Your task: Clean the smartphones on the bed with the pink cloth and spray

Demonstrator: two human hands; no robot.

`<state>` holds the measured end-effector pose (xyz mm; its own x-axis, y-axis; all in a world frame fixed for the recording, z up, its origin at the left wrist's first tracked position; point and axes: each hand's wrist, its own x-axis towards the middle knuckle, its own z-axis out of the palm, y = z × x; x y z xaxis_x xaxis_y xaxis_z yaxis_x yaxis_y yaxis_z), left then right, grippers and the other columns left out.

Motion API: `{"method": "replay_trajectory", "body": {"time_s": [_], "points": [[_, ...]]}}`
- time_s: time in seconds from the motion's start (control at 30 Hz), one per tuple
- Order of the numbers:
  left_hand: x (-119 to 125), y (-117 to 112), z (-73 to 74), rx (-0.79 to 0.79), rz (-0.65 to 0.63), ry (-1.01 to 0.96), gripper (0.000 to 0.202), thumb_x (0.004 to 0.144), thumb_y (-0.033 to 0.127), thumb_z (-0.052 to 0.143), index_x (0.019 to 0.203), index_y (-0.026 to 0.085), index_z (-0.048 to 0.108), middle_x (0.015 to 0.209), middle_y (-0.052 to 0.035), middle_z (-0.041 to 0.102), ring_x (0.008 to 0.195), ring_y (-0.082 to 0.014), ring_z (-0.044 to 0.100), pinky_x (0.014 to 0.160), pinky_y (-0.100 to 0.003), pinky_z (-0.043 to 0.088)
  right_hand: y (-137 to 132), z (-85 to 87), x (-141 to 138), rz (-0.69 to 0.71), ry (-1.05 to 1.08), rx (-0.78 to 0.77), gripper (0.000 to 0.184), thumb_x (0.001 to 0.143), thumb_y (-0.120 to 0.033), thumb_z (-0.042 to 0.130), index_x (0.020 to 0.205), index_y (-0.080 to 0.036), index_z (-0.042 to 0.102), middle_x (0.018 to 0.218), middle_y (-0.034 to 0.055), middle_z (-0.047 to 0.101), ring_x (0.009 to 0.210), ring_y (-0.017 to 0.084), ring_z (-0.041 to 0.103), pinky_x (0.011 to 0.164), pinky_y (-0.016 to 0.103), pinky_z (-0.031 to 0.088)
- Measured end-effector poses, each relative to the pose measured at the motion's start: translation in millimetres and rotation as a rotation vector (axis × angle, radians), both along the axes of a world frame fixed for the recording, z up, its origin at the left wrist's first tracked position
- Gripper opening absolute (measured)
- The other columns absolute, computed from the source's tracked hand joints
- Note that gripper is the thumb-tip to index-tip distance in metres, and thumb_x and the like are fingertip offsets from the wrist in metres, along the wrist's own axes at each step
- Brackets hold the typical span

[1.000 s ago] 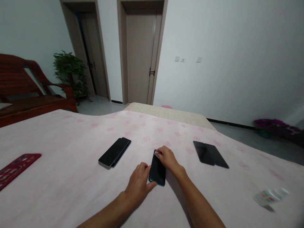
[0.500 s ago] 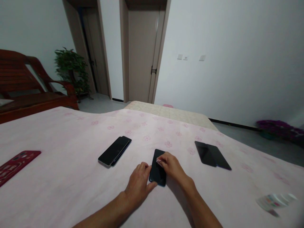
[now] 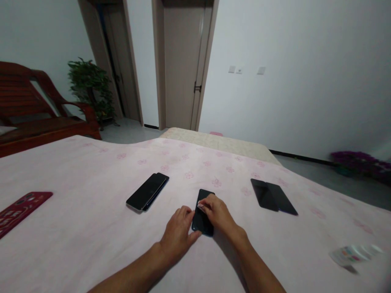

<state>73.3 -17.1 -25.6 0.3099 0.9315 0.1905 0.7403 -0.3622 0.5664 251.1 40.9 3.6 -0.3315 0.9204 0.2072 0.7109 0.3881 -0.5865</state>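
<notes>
In the middle of the bed a dark smartphone [image 3: 201, 223] lies screen up. My left hand [image 3: 177, 230] grips it at the lower left, fingers along its side edge and thumb at its bottom corner. Between the fingertips of my right hand [image 3: 220, 212] is pinched a small white wad [image 3: 200, 205], tissue or cloth, pressed on the upper part of the screen. To the left, two dark phones [image 3: 146, 192] lie overlapping. On the right are two thin black panels [image 3: 276, 198], also overlapping; whether they are phones or screen glass I cannot tell.
A red phone or phone case [image 3: 24, 209] lies at the far left of the pink flowered sheet [image 3: 100, 228]. At the lower right is a blurred white bottle [image 3: 351, 255]. Beyond the bed stand a wooden bench [image 3: 45, 122], a green plant [image 3: 90, 85] and a closed door [image 3: 183, 69].
My right hand has moved slightly up and left over the phone's screen with the white wad. My left hand keeps its place at the phone's edge.
</notes>
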Motion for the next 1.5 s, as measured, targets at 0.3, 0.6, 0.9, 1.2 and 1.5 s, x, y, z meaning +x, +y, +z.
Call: {"method": "replay_trajectory", "body": {"time_s": [0.3, 0.6, 0.9, 1.2, 1.5], "points": [[-2, -1, 0.9, -0.004, -0.005, -0.018, 0.033, 0.082, 0.024, 0.067, 0.115, 0.024, 0.061, 0.115, -0.0056, 0.059, 0.108, -0.024, 0.055, 0.097, -0.038, 0.045, 2, 11.5, 23, 0.135, -0.008, -0.228, 0.016, 0.081, -0.014, 0.064, 0.087, -0.018, 0.078, 0.087, 0.0051, 0.072, 0.078, 0.017, 0.065, 0.07, 0.025, 0.047], [-1, 1, 0.5, -0.002, 0.006, -0.025, 0.035, 0.081, 0.024, 0.066, 0.116, 0.025, 0.063, 0.114, -0.0055, 0.06, 0.107, -0.024, 0.055, 0.097, -0.038, 0.046, -8, 15.2, 11, 0.212, 0.049, -0.289, 0.016, 0.082, -0.017, 0.065, 0.089, -0.019, 0.079, 0.087, 0.0046, 0.072, 0.076, 0.017, 0.065, 0.068, 0.024, 0.048], [-17, 15, 10.9, -0.086, -0.089, -0.016, 0.032, 0.076, 0.009, 0.057, 0.102, 0.024, 0.07, 0.107, -0.0039, 0.066, 0.099, -0.0197, 0.062, 0.088, -0.03, 0.048, 0, 16.6, 22, 0.045, -0.008, -0.117, 0.014, 0.081, -0.016, 0.067, 0.085, -0.019, 0.08, 0.088, 0.0062, 0.072, 0.081, 0.018, 0.066, 0.072, 0.026, 0.047], [-13, 98, 42.2, 0.122, -0.467, 0.227, 0.067, 0.073, -0.004, 0.056, 0.131, 0.029, 0.06, 0.15, -0.0053, 0.05, 0.141, -0.0257, 0.042, 0.115, -0.044, 0.034, -11, 19.4, 30, 0.386, 0.06, -0.573, 0.022, 0.07, -0.012, 0.065, 0.084, -0.019, 0.081, 0.075, 0.0015, 0.074, 0.064, 0.015, 0.063, 0.058, 0.022, 0.044], [25, 129, 46.7, 0.164, -0.824, 0.572, 0.077, 0.065, 0.005, 0.073, 0.132, 0.035, 0.052, 0.157, -0.0042, 0.041, 0.145, -0.0288, 0.035, 0.116, -0.05, 0.028, -9, 39.6, 59, 0.099, -0.077, -0.332, 0.019, 0.071, -0.01, 0.06, 0.074, -0.018, 0.077, 0.065, 0.0019, 0.071, 0.059, 0.015, 0.06, 0.054, 0.022, 0.037]]}}
